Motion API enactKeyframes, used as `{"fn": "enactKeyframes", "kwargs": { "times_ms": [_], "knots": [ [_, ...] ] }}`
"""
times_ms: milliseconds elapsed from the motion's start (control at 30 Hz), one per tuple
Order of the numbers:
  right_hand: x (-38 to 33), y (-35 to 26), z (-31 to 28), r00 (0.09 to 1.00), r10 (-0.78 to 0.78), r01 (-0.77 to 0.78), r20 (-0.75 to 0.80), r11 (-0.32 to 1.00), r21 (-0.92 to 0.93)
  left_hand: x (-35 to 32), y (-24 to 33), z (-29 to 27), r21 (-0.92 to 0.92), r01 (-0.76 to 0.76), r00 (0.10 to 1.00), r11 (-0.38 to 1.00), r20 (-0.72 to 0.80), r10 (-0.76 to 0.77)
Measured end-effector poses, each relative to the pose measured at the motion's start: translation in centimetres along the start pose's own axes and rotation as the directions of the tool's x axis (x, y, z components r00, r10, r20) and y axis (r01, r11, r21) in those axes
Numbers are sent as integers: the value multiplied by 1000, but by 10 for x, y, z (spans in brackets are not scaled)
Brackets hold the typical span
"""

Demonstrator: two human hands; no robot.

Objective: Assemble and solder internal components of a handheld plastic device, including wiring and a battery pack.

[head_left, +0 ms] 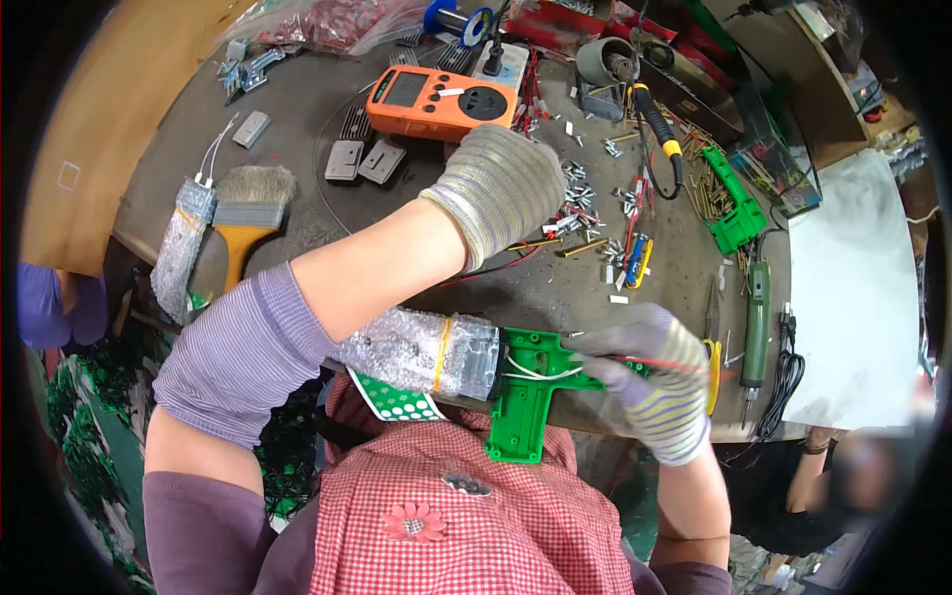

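A green plastic housing half point(521, 407), T-shaped with a handle, lies at the near table edge, its hollow side up. A bubble-wrapped cylinder point(397, 352) with a yellow rubber band meets its left end, and white wires point(540, 373) run from there into the housing. My right hand point(650, 382), in a striped glove, is at the housing's right arm, its fingers motion-blurred; a thin red wire point(659, 365) crosses it. My left hand point(506, 188), also gloved, reaches over the table below the orange multimeter point(441, 102), beside scattered screws point(585, 188); its fingers are hidden.
A paint brush point(243, 223) and another wrapped cylinder point(183, 243) lie at left. At right are a green housing half point(734, 203), a green electric screwdriver point(757, 322) and yellow-handled pliers point(713, 372). A soldering iron point(657, 119) hangs over the back. Another person's arm point(808, 471) shows at lower right.
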State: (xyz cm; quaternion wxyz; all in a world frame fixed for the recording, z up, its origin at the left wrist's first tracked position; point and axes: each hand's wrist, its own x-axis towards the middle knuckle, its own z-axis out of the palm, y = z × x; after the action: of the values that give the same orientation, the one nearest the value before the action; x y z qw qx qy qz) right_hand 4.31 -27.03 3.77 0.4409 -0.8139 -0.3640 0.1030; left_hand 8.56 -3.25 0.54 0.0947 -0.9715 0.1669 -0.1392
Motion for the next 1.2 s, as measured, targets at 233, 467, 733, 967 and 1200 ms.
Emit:
{"fn": "enactKeyframes", "kwargs": {
  "times_ms": [233, 467, 733, 967, 1200],
  "knots": [
    [1, 17, 21, 981, -104, 152, 162, 937, -316, -48, 24, -41, -698, 159, 921, 698, -151, -360],
    [7, 10, 25, 964, -115, 207, 240, 889, -408, -82, 41, -9, -967, 128, 916, 221, 30, -401],
    [6, 5, 30, 966, -83, 199, 246, 846, -494, -79, 35, -11, -984, 160, 902, 79, 113, -417],
    [16, 7, 13, 921, 380, -376, 89, 803, 462, -79, 32, -21, -957, 154, 921, -247, 229, -314],
    [16, 10, 23, 952, 273, -306, 138, 872, 381, -79, 36, -29, -880, 69, 831, -471, 312, -461]
  ]
}}
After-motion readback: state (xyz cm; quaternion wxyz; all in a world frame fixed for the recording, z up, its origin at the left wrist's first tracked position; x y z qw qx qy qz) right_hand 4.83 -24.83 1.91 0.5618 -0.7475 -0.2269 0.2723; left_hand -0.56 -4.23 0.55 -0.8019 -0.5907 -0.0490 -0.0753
